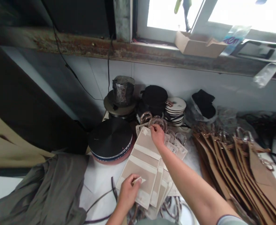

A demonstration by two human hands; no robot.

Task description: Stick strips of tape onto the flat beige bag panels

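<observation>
Panel of flat beige sheet with paler bands [141, 167] lies between my hands, atop similar beige panels [156, 193]. I judge it light, fairly stiff, not very slippery, liable to crease; its long side edges look the best hold. My left hand [128, 189], over its near end, has thumb and fingers pinched on a small pale pointed tab [137, 180]. My right hand [157, 135] curls at the far edge, just short of brown ring-shaped handles [146, 117]; I cannot tell whether its fingertips grip anything.
</observation>
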